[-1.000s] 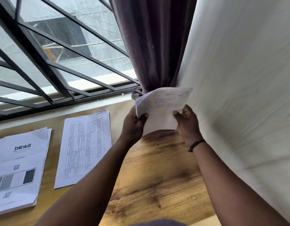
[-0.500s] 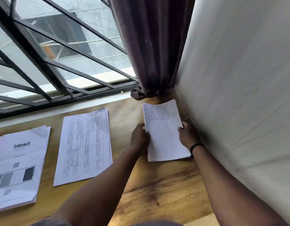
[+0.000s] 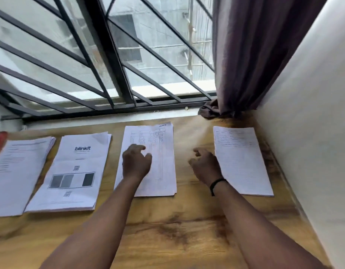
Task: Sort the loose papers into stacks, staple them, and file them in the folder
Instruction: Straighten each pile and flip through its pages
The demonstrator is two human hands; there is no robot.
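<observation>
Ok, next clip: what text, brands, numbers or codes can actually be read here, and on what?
"blinkit": printed at the top of the second stack from the left; its QR codes are too small to scan.
Leftmost stack: lines blurred, unreadable.
Table-form stack: printed grid and handwritten corner note, too small to read.
Rightmost stack: lines illegible.

Both forearms are bare, without sleeves, and a thin black band (image 3: 216, 183) goes around the wrist just behind the right hand (image 3: 205, 166).

Left hand (image 3: 136, 162): forearm extended forward, fingers loosely curled, palm down, holding nothing. Right hand (image 3: 205, 165): forearm extended forward, fingers loosely curled, holding nothing; black band (image 3: 217, 183) around wrist.
</observation>
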